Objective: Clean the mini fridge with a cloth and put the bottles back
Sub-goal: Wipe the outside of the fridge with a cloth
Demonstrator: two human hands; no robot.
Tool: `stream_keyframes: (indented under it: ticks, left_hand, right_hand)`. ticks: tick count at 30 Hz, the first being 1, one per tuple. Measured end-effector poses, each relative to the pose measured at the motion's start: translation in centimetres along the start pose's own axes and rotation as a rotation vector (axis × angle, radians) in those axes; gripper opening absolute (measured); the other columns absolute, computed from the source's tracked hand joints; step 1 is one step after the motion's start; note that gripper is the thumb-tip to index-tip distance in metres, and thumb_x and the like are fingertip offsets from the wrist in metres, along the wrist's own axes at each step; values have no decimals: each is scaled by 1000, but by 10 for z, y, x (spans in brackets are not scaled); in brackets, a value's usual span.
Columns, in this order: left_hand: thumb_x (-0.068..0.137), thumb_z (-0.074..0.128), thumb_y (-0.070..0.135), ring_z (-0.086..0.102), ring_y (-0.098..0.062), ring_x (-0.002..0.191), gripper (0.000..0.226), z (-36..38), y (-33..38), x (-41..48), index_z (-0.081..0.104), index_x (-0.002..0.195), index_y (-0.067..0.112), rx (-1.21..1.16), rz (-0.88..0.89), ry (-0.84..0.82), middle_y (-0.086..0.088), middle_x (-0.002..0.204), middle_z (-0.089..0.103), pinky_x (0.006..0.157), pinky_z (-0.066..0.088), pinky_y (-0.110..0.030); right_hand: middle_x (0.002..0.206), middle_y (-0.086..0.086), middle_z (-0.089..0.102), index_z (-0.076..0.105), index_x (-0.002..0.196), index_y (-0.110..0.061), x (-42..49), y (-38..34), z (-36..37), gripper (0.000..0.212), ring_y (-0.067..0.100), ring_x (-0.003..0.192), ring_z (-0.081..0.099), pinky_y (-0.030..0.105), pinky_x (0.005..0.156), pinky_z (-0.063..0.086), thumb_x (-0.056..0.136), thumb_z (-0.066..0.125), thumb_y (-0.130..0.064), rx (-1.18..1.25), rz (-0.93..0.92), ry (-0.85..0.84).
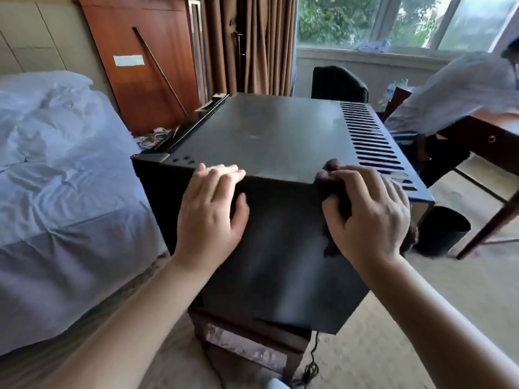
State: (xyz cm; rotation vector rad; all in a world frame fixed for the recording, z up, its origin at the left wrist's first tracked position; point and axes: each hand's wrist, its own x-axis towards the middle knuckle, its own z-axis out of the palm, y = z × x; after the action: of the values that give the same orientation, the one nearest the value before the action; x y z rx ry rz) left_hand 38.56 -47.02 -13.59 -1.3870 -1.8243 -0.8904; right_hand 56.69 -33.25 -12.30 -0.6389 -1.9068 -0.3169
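The black mini fridge (pixel 269 136) stands on a low wooden stool (pixel 252 341) in the middle of the view, its vented back edge to the right. My left hand (pixel 210 211) lies flat over the near top edge, fingers straight on the top and thumb on the side panel. My right hand (pixel 370 214) presses a dark brown cloth (pixel 335 197) against the same edge, with its fingers spread over the cloth. The cloth bunches under the palm and hangs down the side. Bottles (pixel 393 87) stand far off on the desk at the right.
A bed with white sheets (pixel 56 178) fills the left. A wooden desk (pixel 483 141) with a person in a white shirt (pixel 460 88) leaning over it is at the right. A black bin (pixel 443 231) stands beside the fridge. A power cord (pixel 311 366) trails on the carpet.
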Motion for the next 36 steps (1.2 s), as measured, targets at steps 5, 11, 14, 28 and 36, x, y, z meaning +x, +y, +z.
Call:
stream_keyframes:
  ticks: [5, 11, 14, 28, 36]
  left_hand:
    - [87, 54, 6, 60, -26, 107, 26, -27, 3, 16, 66, 110, 4, -26, -48, -210, -8, 111, 65, 109, 36, -44]
    - [89, 43, 13, 58, -15, 106, 32, -87, 12, 43, 66, 111, 7, -180, -271, -445, -3, 110, 66, 102, 37, -20]
    - [88, 43, 16, 58, -16, 104, 32, -108, -1, 56, 66, 109, 8, -161, -361, -501, -4, 109, 66, 98, 35, -16]
    - [86, 41, 22, 59, -19, 94, 31, -39, 55, 108, 66, 100, 10, -289, -339, -533, -1, 99, 67, 86, 43, -26]
    - [88, 41, 23, 55, -15, 99, 30, 31, 139, 118, 66, 100, 11, -258, -397, -472, 1, 102, 64, 91, 39, -21]
  right_hand:
    - [117, 5, 65, 69, 106, -11, 5, -6, -18, 26, 25, 106, 60, 37, 98, 43, 83, 57, -14, 68, 56, -177]
    - [141, 8, 52, 61, 127, -11, 26, -70, -14, 40, 29, 132, 46, 44, 109, 33, 89, 50, -13, 103, 125, -505]
    - [141, 7, 51, 58, 131, -14, 54, -125, 12, 46, 29, 131, 47, 44, 109, 37, 87, 45, -17, 186, 59, -717]
    - [135, 9, 56, 65, 123, -11, 32, 39, -66, 46, 28, 128, 50, 42, 105, 43, 83, 42, -3, 189, 24, -725]
    - [140, 2, 52, 58, 125, -20, 26, 128, -72, 45, 18, 136, 40, 30, 111, 34, 82, 68, -9, 551, -198, -783]
